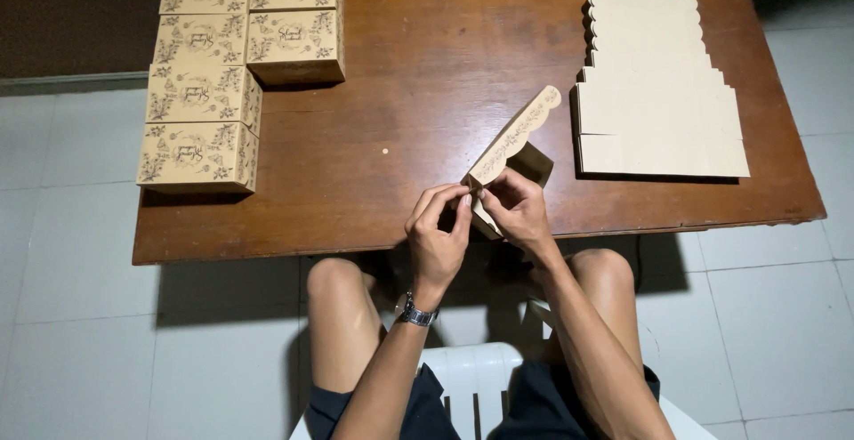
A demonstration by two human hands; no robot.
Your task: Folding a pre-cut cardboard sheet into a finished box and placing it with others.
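Cardboard box blank (511, 151) sits pinched in our left hand (438, 240) and right hand (516, 213), both grips closed on it; uneven pressure could crease its scalloped flap.

Left hand (438, 231) and right hand (516, 209) gripping half-folded box (514, 142), wooden table (427, 120), finished boxes (200, 93)

Half-folded box (511, 151) sat approx. frame centre, just above the table's near edge. Tan cardboard w/ dark flower print. Scalloped lid flap stood open, tilted up toward upper right; brown inside showed beneath it. Lower end was pinched between both hands' fingertips, lifted off the wood.
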